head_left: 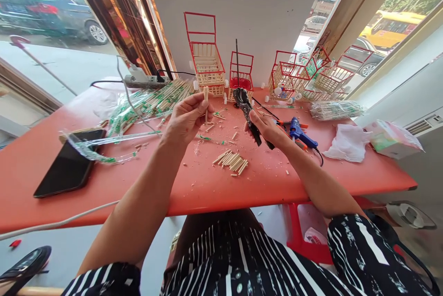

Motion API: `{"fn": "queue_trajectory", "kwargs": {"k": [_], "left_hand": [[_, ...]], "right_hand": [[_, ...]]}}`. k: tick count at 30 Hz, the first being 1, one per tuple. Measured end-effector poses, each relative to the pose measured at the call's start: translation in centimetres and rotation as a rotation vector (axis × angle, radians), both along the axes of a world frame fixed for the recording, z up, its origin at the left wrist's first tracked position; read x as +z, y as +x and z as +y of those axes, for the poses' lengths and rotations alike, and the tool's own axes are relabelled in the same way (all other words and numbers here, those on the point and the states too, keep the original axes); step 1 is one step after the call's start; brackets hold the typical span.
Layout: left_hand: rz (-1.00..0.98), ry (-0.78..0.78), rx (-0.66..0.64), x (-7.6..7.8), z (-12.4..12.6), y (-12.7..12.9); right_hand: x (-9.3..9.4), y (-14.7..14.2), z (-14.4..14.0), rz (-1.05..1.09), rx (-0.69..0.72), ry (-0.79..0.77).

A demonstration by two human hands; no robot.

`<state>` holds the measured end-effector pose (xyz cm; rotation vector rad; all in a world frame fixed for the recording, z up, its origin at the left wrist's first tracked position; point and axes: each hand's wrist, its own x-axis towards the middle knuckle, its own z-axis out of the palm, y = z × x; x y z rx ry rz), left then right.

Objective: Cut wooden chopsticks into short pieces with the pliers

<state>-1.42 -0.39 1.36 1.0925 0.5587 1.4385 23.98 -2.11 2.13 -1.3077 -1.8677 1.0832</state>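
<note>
My left hand (189,115) pinches wooden sticks (206,97) upright between thumb and fingers, above the table. To its right, my right hand (262,126) is wrapped round the handles of black cutting pliers (246,109). The pliers' head points up and away, apart from the sticks. Below and between the hands lies a small pile of short cut wooden sticks (231,161), with crumbs and offcuts scattered about it. The exact number of sticks in my left hand cannot be made out.
On the red table (207,197) stand several miniature stick carts, one tall cart (207,63) at the back. Wrapped sticks (152,102) and a black phone (69,164) lie left. A blue glue gun (302,134), tissue (348,143) and a tissue pack (394,139) are right.
</note>
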Motion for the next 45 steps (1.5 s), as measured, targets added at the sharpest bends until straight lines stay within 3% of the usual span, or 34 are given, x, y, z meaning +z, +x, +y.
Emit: {"fn": "queue_trajectory", "kwargs": {"k": [5, 8, 23, 33, 41, 45], "left_hand": [[0.122, -0.032, -0.203, -0.3, -0.4, 0.2], [0.171, -0.042, -0.245, -0.5, -0.8, 0.9], [0.298, -0.077, -0.279, -0.4, -0.9, 1.1], [0.339, -0.082, -0.279, -0.7, -0.5, 0.8], [0.384, -0.072, -0.229, -1.2, -0.2, 0.9], [0.418, -0.043, -0.140, -1.3, 0.0, 1.1]], "right_hand": [[0.5, -0.2, -0.7, -0.114, 0.016, 0.051], [0.7, -0.3, -0.9, -0.170, 0.050, 0.066], [1.3, -0.4, -1.3, -0.353, 0.117, 0.166], [0.3, -0.6, -0.9, -0.411, 0.088, 0.223], [-0.1, -0.9, -1.2, -0.475, 0.048, 0.319], [-0.1, -1.3, -1.4, -0.482, 0.055, 0.308]]}}
